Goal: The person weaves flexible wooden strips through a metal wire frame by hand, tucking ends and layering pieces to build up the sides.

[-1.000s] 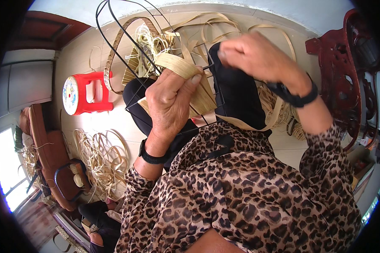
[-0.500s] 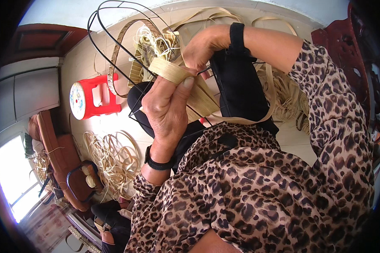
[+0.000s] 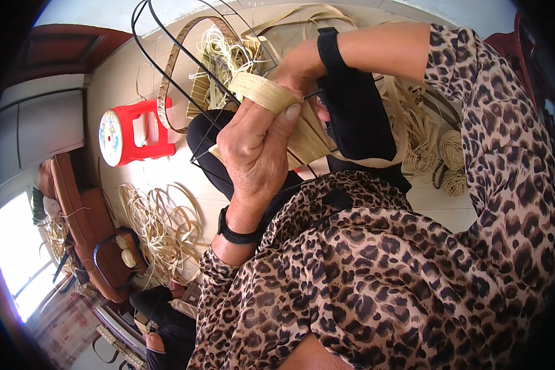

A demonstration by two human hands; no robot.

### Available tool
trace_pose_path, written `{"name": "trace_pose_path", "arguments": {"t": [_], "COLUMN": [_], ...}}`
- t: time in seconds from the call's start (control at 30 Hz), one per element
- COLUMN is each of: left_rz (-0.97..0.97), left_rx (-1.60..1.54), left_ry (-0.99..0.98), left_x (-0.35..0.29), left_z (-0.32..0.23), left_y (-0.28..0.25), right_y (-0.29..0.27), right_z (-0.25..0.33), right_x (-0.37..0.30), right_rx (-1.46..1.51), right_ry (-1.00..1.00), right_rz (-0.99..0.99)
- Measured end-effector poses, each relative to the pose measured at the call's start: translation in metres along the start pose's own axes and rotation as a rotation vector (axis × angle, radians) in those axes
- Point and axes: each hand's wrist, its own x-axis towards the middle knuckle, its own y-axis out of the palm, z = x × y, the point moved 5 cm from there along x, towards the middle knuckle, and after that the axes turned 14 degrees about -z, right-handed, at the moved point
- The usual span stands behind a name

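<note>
Left fingers (image 3: 290, 117) clasp a pale strip (image 3: 262, 90) near wire edges (image 3: 194, 58), right hand (image 3: 299, 66) grip unclear, stool (image 3: 145, 132) well apart.

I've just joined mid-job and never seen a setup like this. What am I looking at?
There is no machine here: these are a person's bare hands, seen from above by a wide fisheye camera on the head, so straight edges bend near the rim. The left hand grips a pale flat strip that loops over its fingers. The right hand is bent in behind it, fingers mostly hidden, so I can't tell what it holds. A black wire frame rests about the lap. On the tiled floor are a red stool, a tangle of loose strips and, at right, coiled bundles.
</note>
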Motion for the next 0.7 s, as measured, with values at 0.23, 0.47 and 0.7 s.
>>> {"name": "trace_pose_path", "arguments": {"t": [0.23, 0.47, 0.7], "left_rz": [0.051, 0.047, -0.017], "left_rx": [-0.032, -0.045, -0.098], "left_ry": [-0.035, -0.019, 0.057], "left_x": [-0.001, 0.005, 0.009], "left_z": [-0.001, 0.001, 0.003], "left_y": [0.005, 0.001, 0.007], "right_y": [-0.045, -0.154, -0.088], "right_z": [-0.028, -0.053, -0.038], "right_x": [0.049, 0.005, 0.036], "right_rx": [0.071, -0.355, -0.081], "right_ry": [-0.499, -0.238, -0.326], "right_rz": [-0.496, -1.122, -0.673]}}
